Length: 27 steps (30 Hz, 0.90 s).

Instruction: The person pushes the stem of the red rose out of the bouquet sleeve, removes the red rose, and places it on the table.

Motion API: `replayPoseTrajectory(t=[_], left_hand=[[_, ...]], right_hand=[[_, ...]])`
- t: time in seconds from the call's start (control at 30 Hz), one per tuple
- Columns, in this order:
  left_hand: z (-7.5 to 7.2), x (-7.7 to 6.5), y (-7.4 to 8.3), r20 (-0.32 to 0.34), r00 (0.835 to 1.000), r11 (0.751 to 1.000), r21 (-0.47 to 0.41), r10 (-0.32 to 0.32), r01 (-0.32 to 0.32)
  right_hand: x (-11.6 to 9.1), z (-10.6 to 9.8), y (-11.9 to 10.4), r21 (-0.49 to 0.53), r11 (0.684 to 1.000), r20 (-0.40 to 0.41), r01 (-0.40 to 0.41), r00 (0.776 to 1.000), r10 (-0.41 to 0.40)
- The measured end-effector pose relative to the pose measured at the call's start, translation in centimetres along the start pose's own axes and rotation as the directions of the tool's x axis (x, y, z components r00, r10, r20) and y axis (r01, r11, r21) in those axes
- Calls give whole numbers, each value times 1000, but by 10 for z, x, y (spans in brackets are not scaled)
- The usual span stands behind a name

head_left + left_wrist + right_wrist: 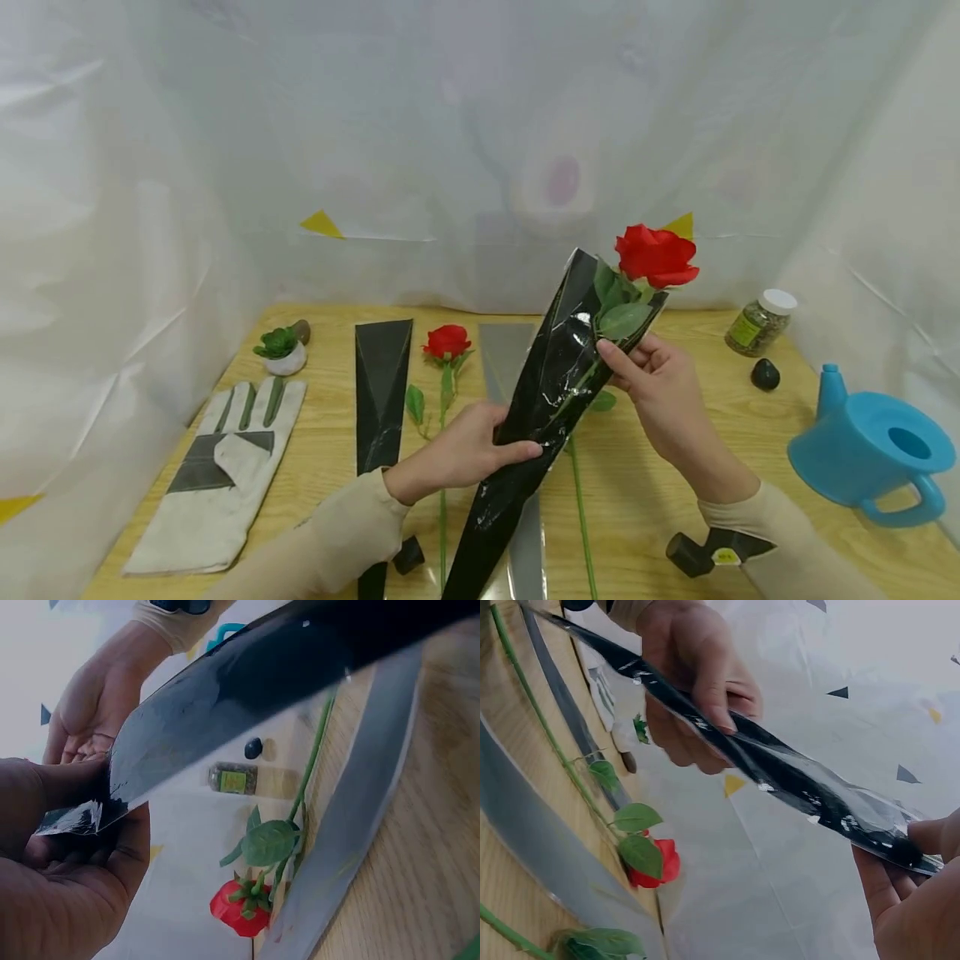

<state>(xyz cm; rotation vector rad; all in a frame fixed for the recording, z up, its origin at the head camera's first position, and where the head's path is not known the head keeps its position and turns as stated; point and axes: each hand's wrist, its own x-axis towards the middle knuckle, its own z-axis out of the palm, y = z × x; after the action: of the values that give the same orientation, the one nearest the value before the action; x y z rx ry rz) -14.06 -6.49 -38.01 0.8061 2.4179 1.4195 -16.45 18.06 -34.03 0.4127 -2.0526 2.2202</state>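
A black flower sleeve (547, 400) with a shiny clear front is held up at a slant over the table. From its mouth stands a red rose (656, 257), with green leaves (625, 321) inside the opening. My left hand (468, 446) grips the sleeve about halfway down, thumb across its front. Near the top right edge, my right hand (660, 392) pinches the sleeve between thumb and fingers. Seen from the right wrist, the sleeve (787, 776) looks thin, almost edge-on. Another rose (240, 907) lies on the table; its bloom is hidden behind the sleeve in the head view.
On the wooden table lie a third rose (447, 342), a black sleeve (381, 375) and a grey sleeve (528, 542). A work glove (217, 475) and potted succulent (281, 350) are left; a jar (760, 323), dark egg-shaped object (765, 375) and blue watering can (870, 450) right.
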Motion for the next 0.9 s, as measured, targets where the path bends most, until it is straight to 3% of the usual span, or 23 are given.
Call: replayPoseTrajectory(t=[0.13,0.3,0.5,0.73,0.9], left_hand=[[4,1,1,31,999,998,-66,8,-5],[5,1,2,38,999,998,-59,-13,15],[4,2,4,21,1000,1000,-10,1,-1],[5,4,6,39,999,998,-57,36,-34],[5,5,6,-6,999,998,-42,42,-42]], right_hand=[[-3,3,2,-128,992,-40,-6,999,1],[-5,7,6,-204,979,-68,-15,998,1],[-6,14,11,-221,975,-14,-1,1000,-2],[-12,23,19,-183,983,37,-26,999,34],[-16,27,20,-195,981,63,-16,998,29]])
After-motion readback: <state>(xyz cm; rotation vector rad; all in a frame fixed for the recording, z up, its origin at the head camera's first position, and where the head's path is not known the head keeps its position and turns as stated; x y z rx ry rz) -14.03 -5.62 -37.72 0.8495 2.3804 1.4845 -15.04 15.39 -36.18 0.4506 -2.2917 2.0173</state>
